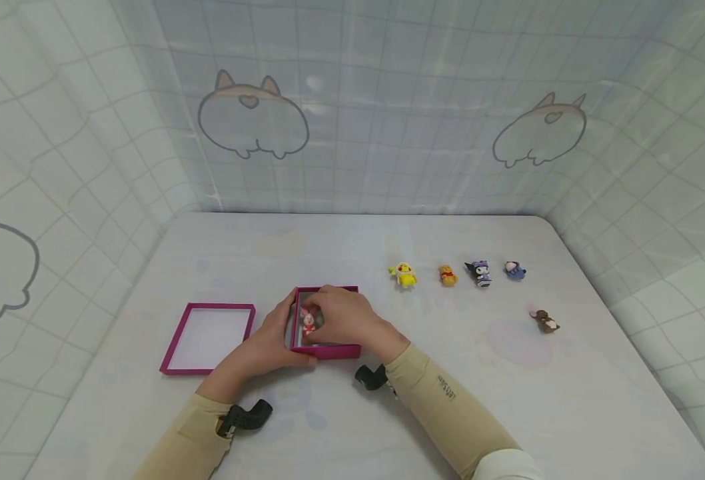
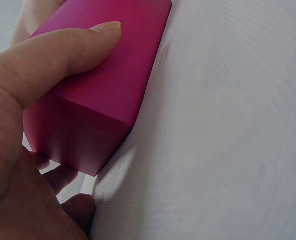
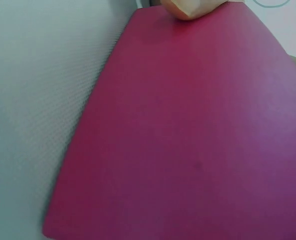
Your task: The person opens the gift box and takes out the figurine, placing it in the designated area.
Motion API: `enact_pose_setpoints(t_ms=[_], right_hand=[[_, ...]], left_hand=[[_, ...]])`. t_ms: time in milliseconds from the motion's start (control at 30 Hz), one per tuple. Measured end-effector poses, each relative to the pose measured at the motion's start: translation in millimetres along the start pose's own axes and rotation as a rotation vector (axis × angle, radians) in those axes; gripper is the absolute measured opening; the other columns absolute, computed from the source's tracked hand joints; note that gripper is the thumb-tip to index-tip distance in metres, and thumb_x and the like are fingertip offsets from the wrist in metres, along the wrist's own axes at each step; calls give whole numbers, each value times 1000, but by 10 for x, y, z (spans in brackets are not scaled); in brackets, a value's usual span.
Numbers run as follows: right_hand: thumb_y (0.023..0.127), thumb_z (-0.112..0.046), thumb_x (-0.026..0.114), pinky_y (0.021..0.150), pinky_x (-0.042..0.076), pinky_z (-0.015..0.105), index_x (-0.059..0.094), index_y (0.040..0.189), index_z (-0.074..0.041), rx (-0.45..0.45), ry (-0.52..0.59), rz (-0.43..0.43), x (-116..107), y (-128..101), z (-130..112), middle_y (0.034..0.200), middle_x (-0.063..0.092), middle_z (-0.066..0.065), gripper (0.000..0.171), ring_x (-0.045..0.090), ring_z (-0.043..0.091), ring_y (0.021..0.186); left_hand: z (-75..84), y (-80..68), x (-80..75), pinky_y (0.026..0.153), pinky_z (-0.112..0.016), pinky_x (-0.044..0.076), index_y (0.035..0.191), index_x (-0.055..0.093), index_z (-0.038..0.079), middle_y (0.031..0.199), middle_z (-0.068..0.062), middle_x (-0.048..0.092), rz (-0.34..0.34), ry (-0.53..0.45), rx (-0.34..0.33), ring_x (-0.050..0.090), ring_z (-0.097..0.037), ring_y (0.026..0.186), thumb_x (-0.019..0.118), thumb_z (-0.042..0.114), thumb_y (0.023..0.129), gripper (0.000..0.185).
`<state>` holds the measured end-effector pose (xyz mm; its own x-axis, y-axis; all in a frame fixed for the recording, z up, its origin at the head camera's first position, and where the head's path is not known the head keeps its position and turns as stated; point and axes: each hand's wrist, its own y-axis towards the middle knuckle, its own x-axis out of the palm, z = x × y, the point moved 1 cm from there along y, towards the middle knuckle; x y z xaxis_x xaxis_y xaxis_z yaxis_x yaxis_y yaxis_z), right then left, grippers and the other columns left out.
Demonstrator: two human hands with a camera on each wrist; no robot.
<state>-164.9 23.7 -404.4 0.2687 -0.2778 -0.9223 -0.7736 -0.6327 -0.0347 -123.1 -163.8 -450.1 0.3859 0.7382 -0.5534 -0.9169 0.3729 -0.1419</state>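
head: pink figure [image 1: 308, 322] in box [image 1: 328, 351] | wrists: only box wall

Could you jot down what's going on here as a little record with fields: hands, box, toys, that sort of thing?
Left hand: grips the box by its left side, thumb along the front wall
Right hand: over the box, fingers at the pink toy
Pink toy: inside the box
Lid: lies open side up, left of the box
Row of toys: yellow, orange, purple, blue
Brown toy: alone, nearer than the row
Table: white
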Motion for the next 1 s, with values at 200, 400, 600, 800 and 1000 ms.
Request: enact_pose_setpoints(t_ms=[200,400,600,800,1000], right_hand=[[78,-39,80,76,52,26,66,125,-19,27,42,-12,-17,2,26,116,60,-3,53,55,5,91],[78,-32,80,78,51,24,66,127,-17,35,169,-19,-71,2,74,117,57,-2,53,54,7,93],[77,-23,83,72,50,20,67,124,-13,8,294,37,-124,-24,110,112,56,-1,51,54,9,86],[80,-17,80,74,51,18,66,128,-14,-5,335,52,-179,-60,139,114,54,-2,51,57,4,87],[82,-17,80,74,53,18,64,131,-16,21,393,43,-244,-124,169,117,54,-2,51,59,5,88]], left_hand=[[-15,12,1,111,-62,24,159,-4,16,162,-15,11,-1,22,1,18,-36,144,90,48,64,138],[-7,11,-1,111,-63,25,159,-5,15,162,-15,10,3,30,5,18,-36,144,90,48,65,137],[-34,2,7,108,-64,29,159,-4,17,162,-14,13,4,49,-20,20,-37,143,89,52,65,137],[-43,4,9,109,-63,29,159,-3,21,162,-11,13,12,49,-33,21,-34,143,90,55,62,139],[-36,-3,14,107,-64,30,159,-3,23,162,-11,14,8,46,-52,20,-34,143,89,56,61,139]])
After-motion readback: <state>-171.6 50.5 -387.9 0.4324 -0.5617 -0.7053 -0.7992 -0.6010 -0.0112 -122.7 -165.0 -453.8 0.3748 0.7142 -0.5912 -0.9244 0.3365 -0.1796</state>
